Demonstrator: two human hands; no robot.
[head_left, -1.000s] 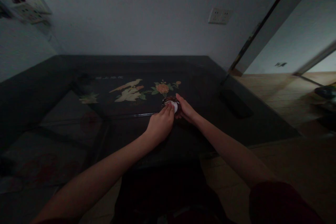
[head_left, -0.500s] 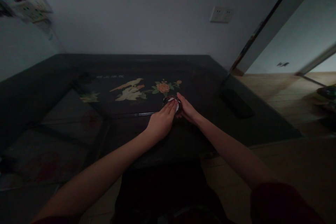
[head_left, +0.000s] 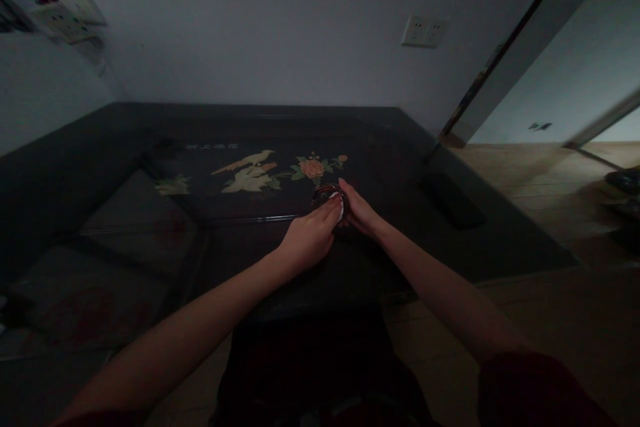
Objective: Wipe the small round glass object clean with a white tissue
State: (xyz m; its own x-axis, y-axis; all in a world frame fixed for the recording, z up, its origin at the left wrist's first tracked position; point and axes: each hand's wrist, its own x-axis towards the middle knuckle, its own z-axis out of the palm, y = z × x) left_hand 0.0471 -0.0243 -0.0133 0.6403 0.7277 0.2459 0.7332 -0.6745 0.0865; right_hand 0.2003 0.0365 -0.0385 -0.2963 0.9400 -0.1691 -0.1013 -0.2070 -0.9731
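My left hand is closed on a small white wipe, perhaps tissue or cloth, and presses it against a dark, shiny, round-rimmed object. Around the right side of that object, my right hand is wrapped, thumb upward. Both hands meet over the front half of the dark glossy table. Fingers cover much of the round object and the room is dim, so I cannot tell its exact kind.
Birds and a peony picture decorate the tabletop. A flat black slab-like object lies at the table's right. Wall sockets sit behind, and more sockets with something plugged in are at upper left. Wooden floor shows at right.
My left fingers have shifted slightly over the round object, and the white wipe now shows at their right side. More of the object's rim is visible. My right hand keeps its hold.
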